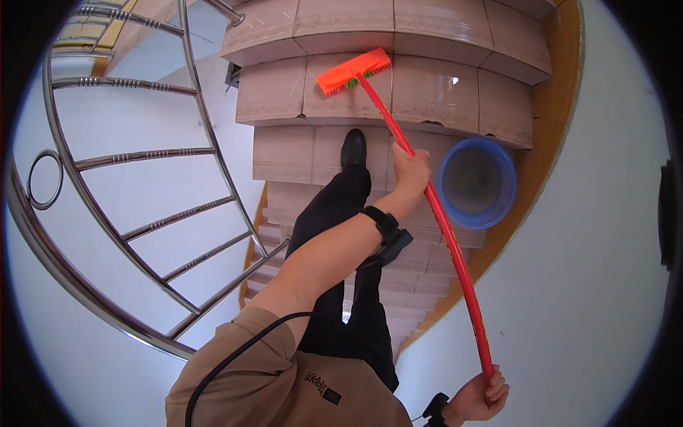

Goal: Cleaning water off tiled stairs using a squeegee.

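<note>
A long-handled floor brush has a bright orange head point(354, 70) with green and orange bristles, and its head rests on a tiled stair tread ahead of me. Its red handle point(455, 256) slants down toward the lower right. My left hand point(411, 168) is wrapped round the handle's upper part, not far below the head. Lower down, my right hand point(481, 394) grips the handle near its end. Just right of my left hand stands a round blue basin point(477, 183) on a step, with murky greyish water in it.
Pinkish tiled stairs point(441, 92) rise ahead and drop away below me; some tread edges are chipped. A metal railing point(206, 128) runs along the left. A white wall point(597, 213) with a tan skirting stands on the right. My black shoe point(353, 148) is on a step.
</note>
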Demonstrator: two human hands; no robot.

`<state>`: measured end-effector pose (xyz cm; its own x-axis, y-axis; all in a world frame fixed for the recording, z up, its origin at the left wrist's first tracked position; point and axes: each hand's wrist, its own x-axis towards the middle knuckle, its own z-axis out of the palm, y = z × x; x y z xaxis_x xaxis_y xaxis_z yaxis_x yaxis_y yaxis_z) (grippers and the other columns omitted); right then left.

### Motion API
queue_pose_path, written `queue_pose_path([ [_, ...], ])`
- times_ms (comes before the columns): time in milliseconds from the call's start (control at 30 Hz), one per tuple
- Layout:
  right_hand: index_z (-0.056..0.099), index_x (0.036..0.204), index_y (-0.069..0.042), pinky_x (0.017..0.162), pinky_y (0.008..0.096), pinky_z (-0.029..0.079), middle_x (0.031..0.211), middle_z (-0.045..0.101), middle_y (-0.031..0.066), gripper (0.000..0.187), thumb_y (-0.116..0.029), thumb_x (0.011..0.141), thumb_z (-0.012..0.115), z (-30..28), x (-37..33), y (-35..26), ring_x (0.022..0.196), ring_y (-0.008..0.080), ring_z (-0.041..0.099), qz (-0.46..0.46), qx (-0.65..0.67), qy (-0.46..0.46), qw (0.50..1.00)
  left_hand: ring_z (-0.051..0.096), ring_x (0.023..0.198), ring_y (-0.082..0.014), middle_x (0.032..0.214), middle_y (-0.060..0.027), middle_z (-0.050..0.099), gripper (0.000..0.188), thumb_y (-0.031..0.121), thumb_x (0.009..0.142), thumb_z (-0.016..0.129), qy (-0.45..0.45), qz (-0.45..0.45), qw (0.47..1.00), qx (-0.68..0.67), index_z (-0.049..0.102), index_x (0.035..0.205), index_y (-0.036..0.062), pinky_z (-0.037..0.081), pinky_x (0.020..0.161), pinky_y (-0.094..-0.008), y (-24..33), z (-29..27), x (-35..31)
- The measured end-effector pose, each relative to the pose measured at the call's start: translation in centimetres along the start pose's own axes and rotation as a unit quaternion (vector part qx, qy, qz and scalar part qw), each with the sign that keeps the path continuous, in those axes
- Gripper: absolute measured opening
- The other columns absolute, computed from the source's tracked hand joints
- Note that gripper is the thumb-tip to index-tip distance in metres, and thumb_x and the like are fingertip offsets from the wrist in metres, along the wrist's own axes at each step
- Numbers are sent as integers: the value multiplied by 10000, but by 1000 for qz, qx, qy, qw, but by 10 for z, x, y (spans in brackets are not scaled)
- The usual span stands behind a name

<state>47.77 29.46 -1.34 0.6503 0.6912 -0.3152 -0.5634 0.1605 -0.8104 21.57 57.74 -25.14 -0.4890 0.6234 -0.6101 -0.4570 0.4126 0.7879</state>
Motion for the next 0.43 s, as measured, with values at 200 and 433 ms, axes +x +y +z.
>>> queue_pose_path([
  [200, 324, 697, -145, 1133, 424, 323, 651, 385, 40, 309, -108, 997, 387, -33, 2, -1, 796, 196, 511, 13, -25, -5, 1000, 533, 527, -155, 825, -71, 545, 383, 48, 895, 581, 9, 42, 999, 27, 369, 1211, 88, 454, 449, -318, -45, 4, 8],
  [433, 353, 693, -134, 1205, 445, 258, 669, 455, 56, 307, -111, 995, 401, -117, -18, -50, 847, 214, 558, 34, 1, -5, 999, 618, 834, -203, 1124, -148, 515, 568, 70, 899, 584, -7, 97, 988, 118, 339, 1405, 147, 539, 709, -332, -117, 9, -44],
])
